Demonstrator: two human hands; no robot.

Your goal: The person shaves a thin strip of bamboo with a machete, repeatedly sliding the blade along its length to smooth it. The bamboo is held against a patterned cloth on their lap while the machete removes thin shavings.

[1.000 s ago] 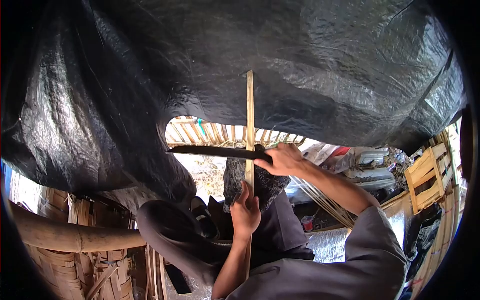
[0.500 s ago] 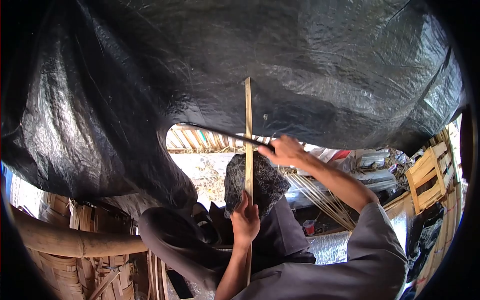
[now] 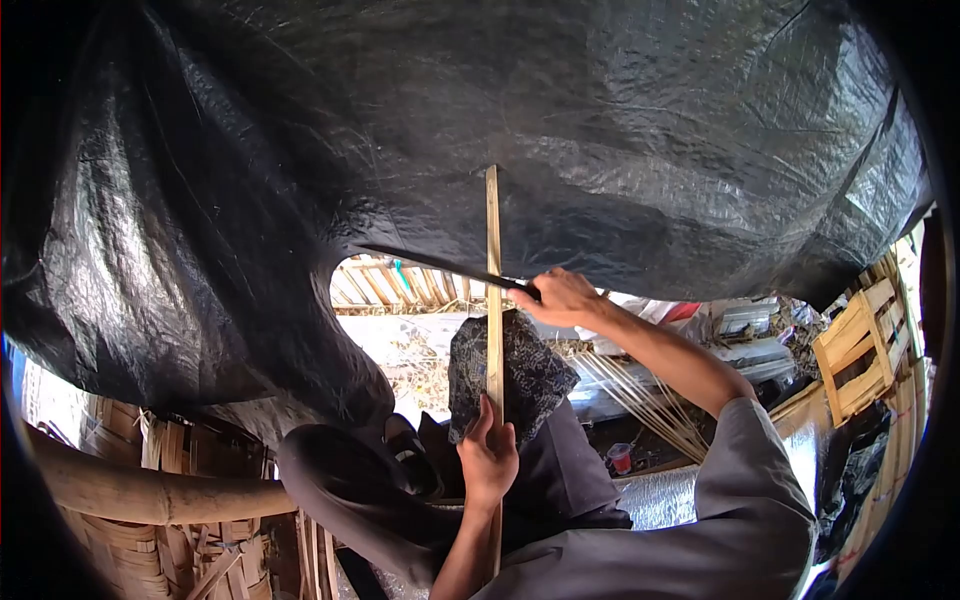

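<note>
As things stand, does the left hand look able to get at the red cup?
Probably not: the left hand looks occupied gripping the pale strip, and in this view a trousered leg lies between it and the red cup.

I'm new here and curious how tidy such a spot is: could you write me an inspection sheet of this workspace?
Surface: dark patterned pad, apparently over a leg
Job's things: long pale strip; dark blade crossing it, contact unclear
Clutter: red cup and thin sticks to the right
Hands: left hand grips the strip; right hand grips the blade's handle
Cables: nothing seen
Surroundings: black sheet hanging in front; slatted wooden piece at right; thick pole at left
</note>
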